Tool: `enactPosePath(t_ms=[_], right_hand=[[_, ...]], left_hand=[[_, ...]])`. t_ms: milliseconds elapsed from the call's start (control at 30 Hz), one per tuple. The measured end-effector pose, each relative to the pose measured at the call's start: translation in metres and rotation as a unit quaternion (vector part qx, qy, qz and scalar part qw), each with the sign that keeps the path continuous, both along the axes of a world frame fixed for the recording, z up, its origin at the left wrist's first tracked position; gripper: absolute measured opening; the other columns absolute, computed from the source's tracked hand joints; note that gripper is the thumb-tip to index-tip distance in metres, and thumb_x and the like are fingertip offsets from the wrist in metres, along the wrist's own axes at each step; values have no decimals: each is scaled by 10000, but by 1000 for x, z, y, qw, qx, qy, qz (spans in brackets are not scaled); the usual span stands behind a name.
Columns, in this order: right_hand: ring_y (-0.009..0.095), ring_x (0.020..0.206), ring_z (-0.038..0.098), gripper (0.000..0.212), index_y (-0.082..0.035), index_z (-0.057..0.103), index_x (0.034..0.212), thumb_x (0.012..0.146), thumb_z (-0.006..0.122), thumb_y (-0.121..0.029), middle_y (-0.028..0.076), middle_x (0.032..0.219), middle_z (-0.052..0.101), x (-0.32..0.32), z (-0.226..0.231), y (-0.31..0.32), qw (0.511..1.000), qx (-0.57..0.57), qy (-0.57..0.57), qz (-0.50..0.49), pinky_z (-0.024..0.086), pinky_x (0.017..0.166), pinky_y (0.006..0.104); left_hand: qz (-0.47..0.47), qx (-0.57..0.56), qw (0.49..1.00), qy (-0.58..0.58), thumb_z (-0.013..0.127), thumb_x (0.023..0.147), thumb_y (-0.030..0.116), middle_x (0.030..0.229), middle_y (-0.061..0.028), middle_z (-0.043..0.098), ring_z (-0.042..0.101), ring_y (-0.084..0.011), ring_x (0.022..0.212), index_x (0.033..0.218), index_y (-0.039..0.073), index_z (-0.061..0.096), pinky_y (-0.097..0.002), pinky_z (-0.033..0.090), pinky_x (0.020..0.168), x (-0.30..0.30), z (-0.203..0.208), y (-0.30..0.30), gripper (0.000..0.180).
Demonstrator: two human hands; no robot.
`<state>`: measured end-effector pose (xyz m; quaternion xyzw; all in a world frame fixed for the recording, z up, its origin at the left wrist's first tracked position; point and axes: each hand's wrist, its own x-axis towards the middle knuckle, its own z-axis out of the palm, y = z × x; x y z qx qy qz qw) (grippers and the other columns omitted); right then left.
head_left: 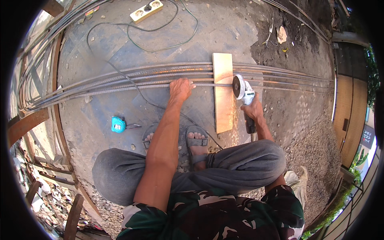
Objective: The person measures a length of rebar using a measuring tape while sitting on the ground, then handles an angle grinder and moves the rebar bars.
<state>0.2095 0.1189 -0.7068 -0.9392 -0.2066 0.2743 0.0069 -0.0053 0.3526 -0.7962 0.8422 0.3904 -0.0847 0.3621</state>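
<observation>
My left hand [181,89] is closed around the nearest steel rebar rod [205,84], left of a wooden board [223,108]. That rod crosses over the board, while other rods in the bundle [160,71] pass beneath its far end. In my right hand [254,109] is an angle grinder [249,95], gripped by its body. Its disc [239,87] meets the rod just off the board's right edge. Orange sparks [235,130] stream down toward me from there. The underside of the left-hand fingers is hidden.
A power strip [146,11] with a black plug lies at the far side; a dark cable [140,91] runs across the rods toward my feet. A turquoise tape measure [118,124] rests left of my sandals [197,143]. Gravel [316,140] covers the right.
</observation>
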Motion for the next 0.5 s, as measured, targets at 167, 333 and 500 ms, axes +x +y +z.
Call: enactPosePath(t_ms=[167,333,500], right_hand=[[442,915,636,847,6,267,1310,633,736,-193,305,998,629,-4,0,-5,1000,1,-6,18,503,820,468],[438,909,634,831,1,271,1297,631,730,-192,301,993,630,-8,4,-6,1000,-7,2,7,497,816,471],[442,911,632,814,3,285,1282,626,726,-192,299,986,630,-9,4,-3,1000,12,2,-11,495,820,470]], left_hand=[[5,-9,1000,-11,647,853,416,942,-179,686,637,-337,946,991,38,692,-447,455,823,-1,-8,1,404],[6,-21,1000,-6,642,860,411,971,-166,688,631,-331,970,1002,58,699,-445,453,836,0,-15,1,385],[0,-29,999,20,639,859,420,1004,-154,687,628,-324,987,1042,103,708,-439,453,844,2,-5,3,373]])
